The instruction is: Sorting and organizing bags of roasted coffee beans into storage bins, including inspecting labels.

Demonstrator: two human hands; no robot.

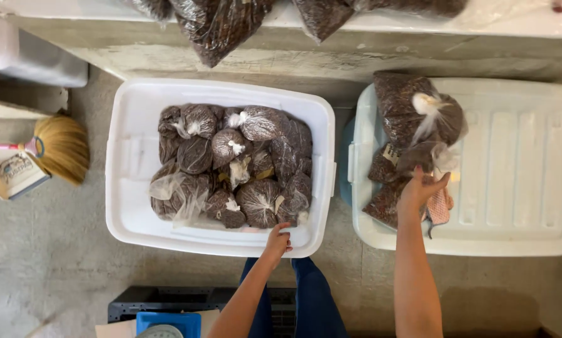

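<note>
- Bottom edge: blue scale [168, 324] on a black crate [156, 299]; the person's legs in blue trousers [315, 300] just beside it.
- Left hand [277, 242] on the near rim of the open white bin [126, 188], fingers curled over the edge, clamped on the rim.
- Bin sits on the concrete floor [43, 256], packed with knotted clear bags of dark brown grain [231, 166], piled up to about rim level.
- Right hand [420, 189] reaches to the second white bin's closed lid [519, 169], fingers slightly apart, resting on a grain bag [387, 203] at the lid's near-left corner. Cannot tell if it actually grips.
- Pink cloth [440, 206] just beside that hand; more filled bags [412, 112] stacked behind it on the lid.
- Far left: straw broom [61, 147] lying on the floor.
- Far edge: concrete ledge surface [356, 56] with larger grain bags [221, 25] hanging over it.
</note>
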